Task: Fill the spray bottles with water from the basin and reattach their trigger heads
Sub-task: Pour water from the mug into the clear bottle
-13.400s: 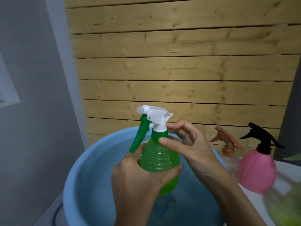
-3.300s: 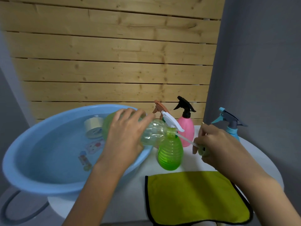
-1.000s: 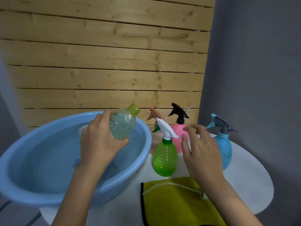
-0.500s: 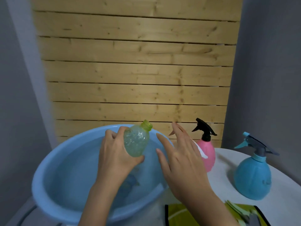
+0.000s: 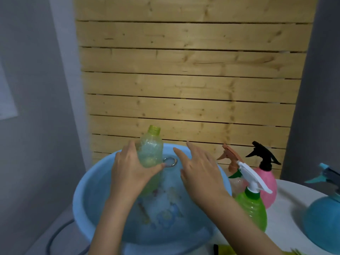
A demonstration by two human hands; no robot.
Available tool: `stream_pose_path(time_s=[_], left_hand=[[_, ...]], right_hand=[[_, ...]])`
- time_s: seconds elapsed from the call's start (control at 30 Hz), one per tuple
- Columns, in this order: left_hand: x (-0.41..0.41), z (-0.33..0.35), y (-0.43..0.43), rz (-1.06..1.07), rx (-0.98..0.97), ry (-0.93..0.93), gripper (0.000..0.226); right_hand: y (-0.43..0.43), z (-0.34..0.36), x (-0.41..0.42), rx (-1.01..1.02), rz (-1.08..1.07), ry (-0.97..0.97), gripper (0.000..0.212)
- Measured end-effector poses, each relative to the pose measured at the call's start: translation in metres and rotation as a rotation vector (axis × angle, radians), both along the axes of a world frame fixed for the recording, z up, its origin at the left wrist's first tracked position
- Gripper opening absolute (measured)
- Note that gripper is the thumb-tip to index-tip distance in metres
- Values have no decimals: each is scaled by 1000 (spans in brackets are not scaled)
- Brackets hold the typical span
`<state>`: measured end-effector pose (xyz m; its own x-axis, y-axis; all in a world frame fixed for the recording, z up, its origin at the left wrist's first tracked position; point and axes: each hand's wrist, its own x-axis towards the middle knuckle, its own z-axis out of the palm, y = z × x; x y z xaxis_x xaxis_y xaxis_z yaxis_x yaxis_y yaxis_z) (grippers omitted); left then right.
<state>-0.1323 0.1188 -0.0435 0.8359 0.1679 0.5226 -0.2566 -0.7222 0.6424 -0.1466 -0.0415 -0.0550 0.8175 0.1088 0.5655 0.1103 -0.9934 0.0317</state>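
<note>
My left hand point(image 5: 131, 172) grips a clear yellow-green bottle point(image 5: 150, 150) without its trigger head, held nearly upright over the blue basin point(image 5: 82, 197) of water. Its open neck points up. My right hand point(image 5: 199, 173) hovers over the basin just right of the bottle, fingers spread, holding nothing. A green spray bottle with a white trigger head point(image 5: 253, 203) stands on the white table right of the basin.
Behind the green bottle stand a clear bottle with a brown trigger head point(image 5: 230, 159) and a pink bottle with a black one point(image 5: 265, 177). A blue spray bottle point(image 5: 323, 218) is at the right edge. A tape roll point(image 5: 170, 161) floats in the basin. A wooden slat wall rises behind.
My left hand has tilted the headless bottle more upright over the basin. My right hand has come across from the table to beside it, and my view has swung left.
</note>
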Motion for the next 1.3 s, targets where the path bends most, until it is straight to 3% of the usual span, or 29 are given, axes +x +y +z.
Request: stream_pose_path(time_s=[0.07, 0.17, 0.4, 0.5, 0.7, 0.97, 1.1, 1.3], left_hand=[[4, -1, 9, 24, 17, 20, 72], [8, -2, 17, 22, 30, 75, 70], [26, 1, 36, -38, 61, 145, 59], [32, 0, 42, -50, 56, 117, 60], [41, -13, 54, -56, 64, 147, 64], [48, -28, 64, -93, 72, 98, 65], [50, -31, 64, -99, 74, 97, 66], [47, -32, 62, -151, 107, 146, 67]], right_hand=[[6, 2, 8, -43, 16, 80, 75], [11, 0, 24, -116, 64, 220, 51], [34, -5, 68, -137, 34, 376, 42], [39, -5, 86, 97, -45, 465, 30], [31, -22, 116, 365, -144, 604, 33], [23, -48, 145, 768, -108, 584, 33], [24, -54, 152, 862, -39, 537, 16], [20, -50, 145, 1138, -11, 514, 14]])
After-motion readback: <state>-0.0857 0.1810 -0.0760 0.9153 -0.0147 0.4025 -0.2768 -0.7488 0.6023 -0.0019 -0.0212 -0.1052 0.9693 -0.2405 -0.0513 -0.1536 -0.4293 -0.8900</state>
